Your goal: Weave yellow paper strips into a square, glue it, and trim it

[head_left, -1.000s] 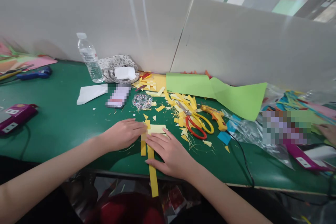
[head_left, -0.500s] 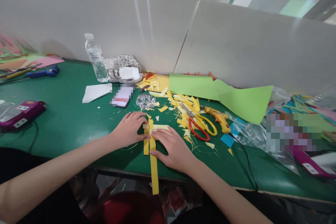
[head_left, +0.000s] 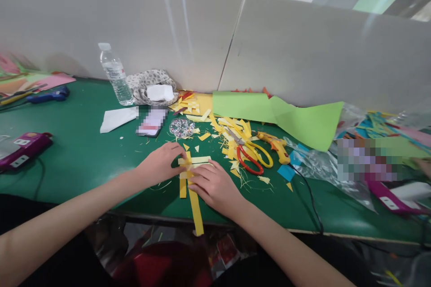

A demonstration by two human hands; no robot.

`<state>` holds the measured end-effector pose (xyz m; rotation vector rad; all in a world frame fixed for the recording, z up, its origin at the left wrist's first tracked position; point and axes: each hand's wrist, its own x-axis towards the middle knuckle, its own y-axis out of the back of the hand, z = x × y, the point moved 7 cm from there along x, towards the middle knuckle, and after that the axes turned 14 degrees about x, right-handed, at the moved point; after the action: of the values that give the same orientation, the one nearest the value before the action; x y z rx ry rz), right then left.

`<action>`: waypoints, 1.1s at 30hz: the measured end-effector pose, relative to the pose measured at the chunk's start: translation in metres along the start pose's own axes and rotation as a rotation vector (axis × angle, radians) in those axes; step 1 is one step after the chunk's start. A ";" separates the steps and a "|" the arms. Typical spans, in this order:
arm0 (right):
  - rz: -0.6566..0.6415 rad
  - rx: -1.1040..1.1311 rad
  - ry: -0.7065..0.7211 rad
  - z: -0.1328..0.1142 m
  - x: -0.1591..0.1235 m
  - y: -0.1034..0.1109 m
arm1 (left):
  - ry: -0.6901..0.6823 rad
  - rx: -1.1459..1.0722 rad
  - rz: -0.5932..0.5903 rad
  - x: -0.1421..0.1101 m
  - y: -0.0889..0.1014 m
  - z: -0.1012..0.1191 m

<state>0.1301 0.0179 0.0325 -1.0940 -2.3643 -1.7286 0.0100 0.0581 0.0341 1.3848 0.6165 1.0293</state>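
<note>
Yellow paper strips lie crossed in front of me: a long one [head_left: 195,213] reaching past the table's front edge, a shorter one [head_left: 182,188] beside it, and a pale yellow strip [head_left: 202,159] running crosswise. At the crossing, my left hand [head_left: 160,161] pinches the strips between thumb and fingers; which layer it grips is not clear. From the right, my right hand [head_left: 217,186] lies flat with fingers outstretched, pressing on the strips and covering part of the crossing. Paper scraps [head_left: 232,130] and scissors [head_left: 239,141] with red and yellow handles lie beyond my right hand.
A yellow glue gun [head_left: 274,143] trails its cord toward the front edge. Green paper [head_left: 245,106] leans along the grey partition [head_left: 134,18]. Behind my left hand are a phone [head_left: 155,121] and a water bottle [head_left: 116,78]. Purple power strips [head_left: 28,150] sit at both sides.
My left thumb and fingers, arched apart half a second ago, have closed at the crossing. The long strip's lower end has moved up toward the table. The view has shifted slightly.
</note>
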 end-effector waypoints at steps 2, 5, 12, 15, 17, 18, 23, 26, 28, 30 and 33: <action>0.028 0.008 -0.016 0.001 0.001 0.004 | -0.023 -0.013 -0.046 -0.002 -0.005 0.003; 0.115 0.068 -0.089 0.007 0.002 0.018 | -0.062 0.016 -0.078 -0.004 -0.008 0.008; 0.553 0.569 -0.464 0.059 -0.012 0.067 | -0.023 0.119 -0.134 0.001 -0.005 0.013; 0.751 0.766 -0.633 0.089 -0.025 0.077 | 0.020 0.179 -0.150 0.006 -0.008 0.015; 0.813 0.830 -0.682 0.102 -0.029 0.080 | 0.032 0.219 -0.158 0.008 -0.010 0.017; 0.828 0.848 -0.694 0.107 -0.030 0.081 | 0.032 0.237 -0.163 0.009 -0.010 0.018; 0.855 0.825 -0.714 0.117 -0.031 0.078 | 0.014 0.272 -0.162 0.010 -0.010 0.019; 0.852 0.742 -0.717 0.118 -0.031 0.077 | -0.009 0.274 -0.143 0.008 -0.009 0.020; 0.872 0.697 -0.712 0.120 -0.033 0.079 | -0.019 0.266 -0.131 0.007 -0.009 0.019; 0.914 0.691 -0.709 0.122 -0.036 0.081 | -0.004 0.256 -0.128 0.006 -0.009 0.017; 1.008 0.743 -0.698 0.127 -0.040 0.085 | 0.069 0.207 -0.158 0.005 -0.010 0.010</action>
<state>0.2531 0.1161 0.0380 -2.2766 -1.7329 -0.1266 0.0231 0.0590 0.0271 1.4583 0.8901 0.9085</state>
